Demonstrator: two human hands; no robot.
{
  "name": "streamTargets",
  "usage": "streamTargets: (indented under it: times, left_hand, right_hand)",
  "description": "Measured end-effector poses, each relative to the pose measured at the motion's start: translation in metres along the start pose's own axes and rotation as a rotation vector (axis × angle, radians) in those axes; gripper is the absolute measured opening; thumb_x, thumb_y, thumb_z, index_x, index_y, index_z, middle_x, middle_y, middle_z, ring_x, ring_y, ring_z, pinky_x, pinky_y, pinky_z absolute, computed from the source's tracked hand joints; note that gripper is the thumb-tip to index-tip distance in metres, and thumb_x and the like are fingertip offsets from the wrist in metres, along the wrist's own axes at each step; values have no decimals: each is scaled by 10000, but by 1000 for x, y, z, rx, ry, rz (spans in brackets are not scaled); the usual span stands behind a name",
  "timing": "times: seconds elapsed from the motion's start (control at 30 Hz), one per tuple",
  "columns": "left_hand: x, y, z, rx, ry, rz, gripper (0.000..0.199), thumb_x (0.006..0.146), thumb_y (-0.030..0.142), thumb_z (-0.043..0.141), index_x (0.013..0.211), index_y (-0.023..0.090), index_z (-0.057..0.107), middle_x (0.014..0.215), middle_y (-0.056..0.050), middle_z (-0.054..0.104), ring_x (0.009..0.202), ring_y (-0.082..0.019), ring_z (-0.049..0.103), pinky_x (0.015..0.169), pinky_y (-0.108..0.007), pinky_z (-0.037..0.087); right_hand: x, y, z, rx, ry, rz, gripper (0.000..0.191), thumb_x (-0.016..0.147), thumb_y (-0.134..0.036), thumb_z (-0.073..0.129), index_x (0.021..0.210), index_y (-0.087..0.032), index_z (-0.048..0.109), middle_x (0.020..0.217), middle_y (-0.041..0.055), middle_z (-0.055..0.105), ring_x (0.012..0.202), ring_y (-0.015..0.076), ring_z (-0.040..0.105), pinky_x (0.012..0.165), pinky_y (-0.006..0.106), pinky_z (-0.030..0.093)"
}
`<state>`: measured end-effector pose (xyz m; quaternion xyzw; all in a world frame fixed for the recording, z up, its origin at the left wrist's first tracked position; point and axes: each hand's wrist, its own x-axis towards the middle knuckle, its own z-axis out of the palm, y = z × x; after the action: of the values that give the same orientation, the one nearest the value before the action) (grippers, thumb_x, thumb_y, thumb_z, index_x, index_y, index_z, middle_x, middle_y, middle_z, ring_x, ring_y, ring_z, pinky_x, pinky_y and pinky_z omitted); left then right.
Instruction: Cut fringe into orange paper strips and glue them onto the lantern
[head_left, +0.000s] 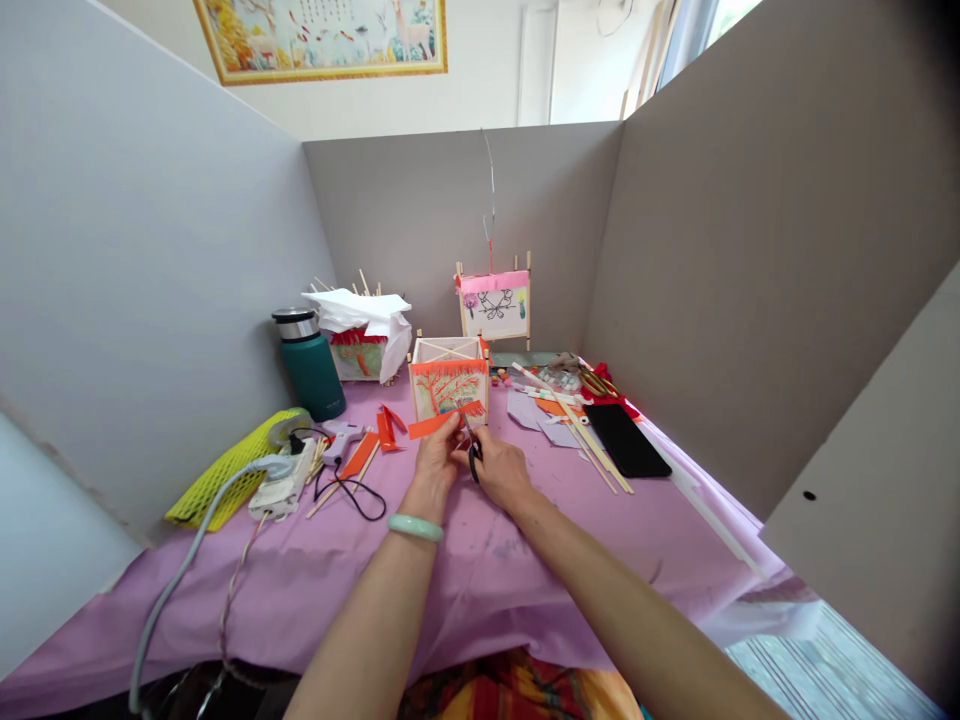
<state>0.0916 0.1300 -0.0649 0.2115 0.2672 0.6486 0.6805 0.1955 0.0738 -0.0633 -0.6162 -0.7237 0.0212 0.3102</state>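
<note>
My left hand [437, 452] pinches a strip of orange paper [427, 427], whose right end is cut into a fringe. In my right hand [501, 468] is a pair of scissors [474, 455] with dark handles, its blades at the fringed part of the strip. Directly behind the hands stands a small lantern-like box [450, 385] framed with wooden sticks, with an orange drawing on its front and orange fringe along the top. Folded orange paper pieces [388, 428] lie to the left of my left hand.
At left are a green bottle [311, 370], a power strip [283, 480], a glue gun [343, 443] and a looped black cable. A black phone [627, 440] and wooden sticks [581, 430] lie at right. Another box [495, 308] hangs from a wire at the back. Grey panels surround the table.
</note>
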Motion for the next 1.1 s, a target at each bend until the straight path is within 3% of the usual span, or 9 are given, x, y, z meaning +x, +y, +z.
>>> streamTargets:
  times: [0.87, 1.1]
  left_hand:
    - [0, 2, -1, -24, -33, -32, 218, 608, 173, 807, 747, 144, 641, 600, 27, 599, 478, -80, 509, 520, -221, 430]
    - [2, 1, -1, -26, 12, -6, 189, 624, 163, 787, 740, 148, 638, 599, 28, 612, 473, -80, 500, 524, -226, 440]
  right_hand:
    - [4, 2, 2, -31, -24, 9, 326, 932, -480, 513, 1117, -218, 566, 981, 46, 731, 856, 199, 680, 644, 255, 364]
    - [2, 2, 2, -2, -10, 6, 351, 920, -513, 505, 1114, -226, 564, 974, 40, 724, 846, 200, 671, 654, 259, 366]
